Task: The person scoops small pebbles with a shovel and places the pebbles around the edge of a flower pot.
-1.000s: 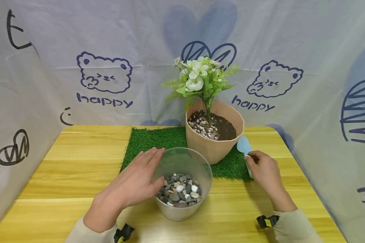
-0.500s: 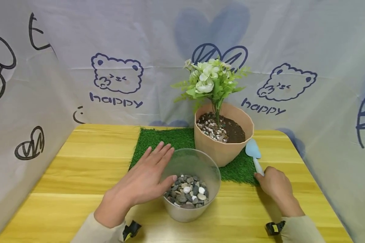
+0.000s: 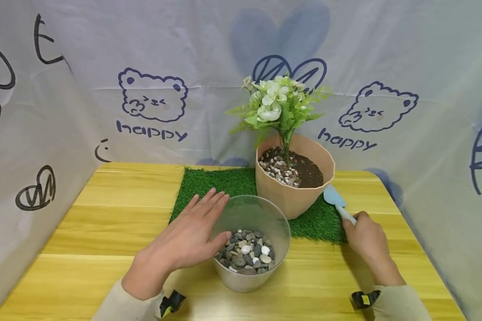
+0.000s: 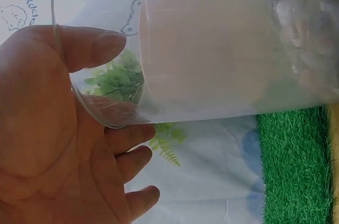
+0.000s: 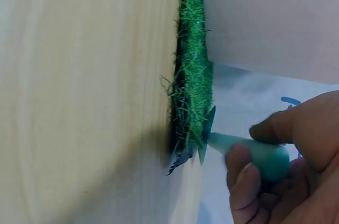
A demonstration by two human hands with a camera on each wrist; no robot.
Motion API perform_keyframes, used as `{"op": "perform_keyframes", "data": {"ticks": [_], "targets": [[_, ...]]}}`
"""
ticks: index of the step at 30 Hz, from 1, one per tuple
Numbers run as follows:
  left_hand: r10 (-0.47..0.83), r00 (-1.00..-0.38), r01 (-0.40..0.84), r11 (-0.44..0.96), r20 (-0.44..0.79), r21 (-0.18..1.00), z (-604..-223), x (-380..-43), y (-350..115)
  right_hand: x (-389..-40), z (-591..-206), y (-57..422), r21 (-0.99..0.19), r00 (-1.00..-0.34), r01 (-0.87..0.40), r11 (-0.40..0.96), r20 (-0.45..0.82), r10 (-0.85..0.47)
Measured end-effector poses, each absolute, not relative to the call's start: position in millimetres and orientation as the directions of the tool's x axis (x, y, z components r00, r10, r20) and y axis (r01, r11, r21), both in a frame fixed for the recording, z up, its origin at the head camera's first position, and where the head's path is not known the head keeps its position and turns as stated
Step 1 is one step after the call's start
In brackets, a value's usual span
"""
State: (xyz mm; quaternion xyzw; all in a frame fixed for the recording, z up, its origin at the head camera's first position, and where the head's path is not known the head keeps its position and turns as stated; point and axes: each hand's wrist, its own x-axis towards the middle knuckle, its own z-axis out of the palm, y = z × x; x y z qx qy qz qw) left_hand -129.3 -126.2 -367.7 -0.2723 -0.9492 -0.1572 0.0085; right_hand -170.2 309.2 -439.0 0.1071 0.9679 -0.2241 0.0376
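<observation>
My left hand (image 3: 189, 238) rests at the left side of a clear plastic tub (image 3: 279, 223), fingers nearly straight and thumb across its rim. Grey, tan and white pebbles (image 3: 247, 252) cover the tub's bottom. In the left wrist view, the left hand's thumb (image 4: 95, 46) lies over the rim while the fingers spread beside the wall. My right hand (image 3: 367, 236) holds a light blue trowel (image 3: 334, 196) by the end of its handle, thumb on one side and fingers curled on the other. The blade touches the grass mat beside the planter; in the right wrist view the handle (image 5: 254, 155) shows end-on.
A peach planter (image 3: 287, 200) stands behind the tub on a green grass mat (image 3: 214, 180). It holds soil (image 3: 309, 171), small stones (image 3: 279, 171) and a white-flowered plant (image 3: 275, 104). Printed cloth (image 3: 209, 53) surrounds the wooden table (image 3: 116, 214) at the back and sides.
My right hand has shifted from near the trowel's neck to the handle's end, then lifted that end slightly. The left hand has stayed at the tub. The head view has turned a little left.
</observation>
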Motion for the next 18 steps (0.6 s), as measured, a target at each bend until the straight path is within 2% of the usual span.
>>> {"op": "perform_keyframes", "data": {"ticks": [10, 18], "targets": [[0.517, -0.854, 0.504, 0.801, 0.051, 0.323, -365.0, -130.3, -128.7, -173.3, -440.5, 310.5, -0.509, -0.957, 0.229, 0.83, 0.037, 0.287], [0.537, -0.842, 0.525, 0.786, 0.061, 0.325, -364.5, -132.0, -129.9, -183.2, -449.5, 315.1, -0.539, -0.929, 0.281, 0.794, 0.054, 0.365]]}}
